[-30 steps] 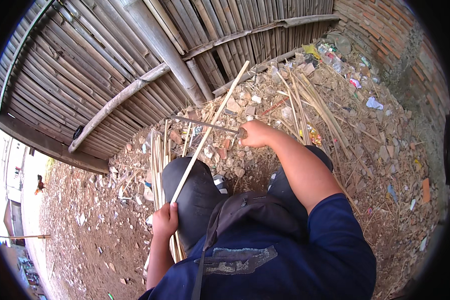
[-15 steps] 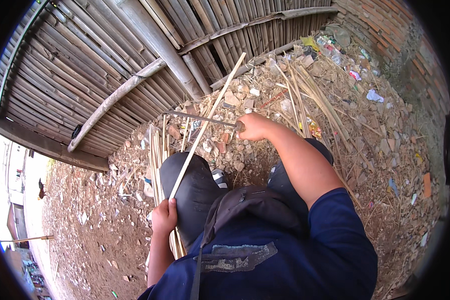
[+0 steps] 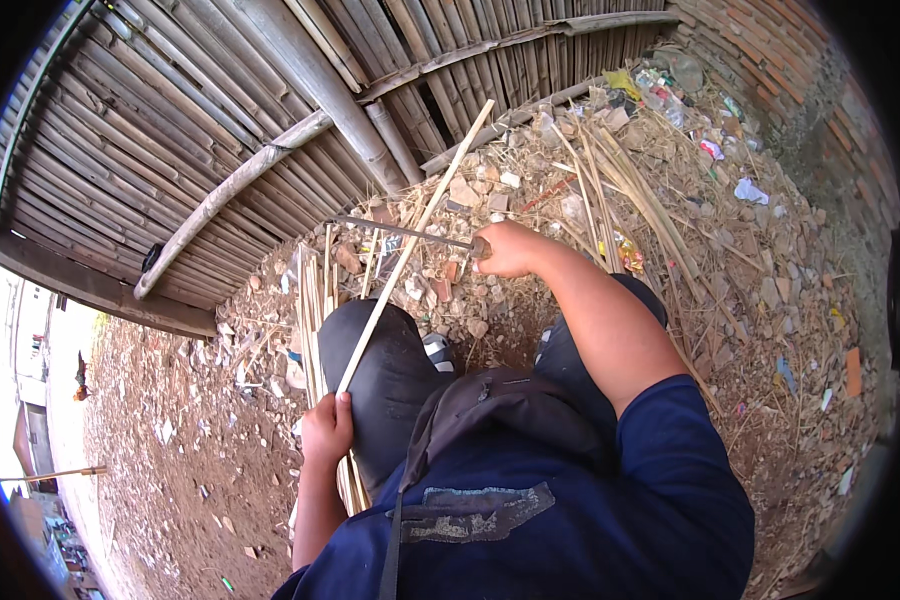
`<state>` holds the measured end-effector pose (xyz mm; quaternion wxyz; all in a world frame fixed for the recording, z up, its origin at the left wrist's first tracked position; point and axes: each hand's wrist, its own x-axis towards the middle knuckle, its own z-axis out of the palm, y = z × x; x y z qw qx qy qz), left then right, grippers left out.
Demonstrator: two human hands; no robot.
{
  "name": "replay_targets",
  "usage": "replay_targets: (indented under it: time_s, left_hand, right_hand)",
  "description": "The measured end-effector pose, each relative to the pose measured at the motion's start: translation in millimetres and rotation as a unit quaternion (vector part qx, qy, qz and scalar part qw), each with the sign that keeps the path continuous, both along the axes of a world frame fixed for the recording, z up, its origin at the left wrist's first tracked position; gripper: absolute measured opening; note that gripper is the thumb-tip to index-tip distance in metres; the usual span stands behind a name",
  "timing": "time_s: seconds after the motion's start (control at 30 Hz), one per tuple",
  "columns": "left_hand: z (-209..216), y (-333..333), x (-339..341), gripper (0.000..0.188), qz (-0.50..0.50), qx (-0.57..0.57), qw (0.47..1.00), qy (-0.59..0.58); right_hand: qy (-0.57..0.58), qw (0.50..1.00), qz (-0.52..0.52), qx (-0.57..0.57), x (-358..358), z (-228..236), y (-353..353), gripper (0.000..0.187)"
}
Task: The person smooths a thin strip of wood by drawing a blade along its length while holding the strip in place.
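My left hand (image 3: pixel 326 432) is closed around the lower end of a long pale bamboo strip (image 3: pixel 418 246), beside my left knee. The strip slants up and away to the right, over my thigh. My right hand (image 3: pixel 507 250), out in front between my knees, grips the handle of a long thin-bladed knife (image 3: pixel 402 231). Its blade points left and crosses the strip; whether the two touch I cannot tell. A bundle of bamboo strips (image 3: pixel 313 310) lies along the outside of my left leg, partly hidden by the hand and forearm.
More bamboo strips (image 3: pixel 642 200) lie on the ground beyond my right knee. A bamboo slat wall (image 3: pixel 160 150) stands ahead and to the left, a brick wall (image 3: pixel 770 60) to the right. Rubble and litter (image 3: pixel 660 95) cover the ground. A dark bag (image 3: pixel 510 415) rests on my lap.
Almost nothing differs. The knife's blade has tilted very slightly, and both hands keep their grip in nearly the same place.
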<state>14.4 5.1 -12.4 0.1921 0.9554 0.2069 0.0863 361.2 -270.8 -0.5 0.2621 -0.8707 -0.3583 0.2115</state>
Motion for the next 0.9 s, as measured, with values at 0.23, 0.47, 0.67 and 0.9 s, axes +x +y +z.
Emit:
replay_targets:
  time_s: [0.23,0.47,0.67,0.9]
  left_hand:
    - [1.0,1.3,-4.2,0.045,0.002,-0.003,1.000,0.016]
    - [3.3,2.8,0.7,0.044,-0.010,0.007,1.000,0.020]
    - [0.6,2.8,-1.2,0.045,-0.015,-0.001,1.000,-0.004]
    - [9.2,0.8,1.7,0.044,-0.008,0.025,0.999,0.029]
  right_hand:
    - [-0.038,0.997,-0.035,-0.060,-2.2,24.7,-5.1,0.034]
    - [-0.021,0.990,-0.122,-0.060,6.2,31.9,-10.2,0.025]
    - [0.022,0.990,-0.045,-0.133,2.6,28.3,1.1,0.022]
    - [0.021,0.984,-0.168,-0.056,14.7,15.6,-5.4,0.032]
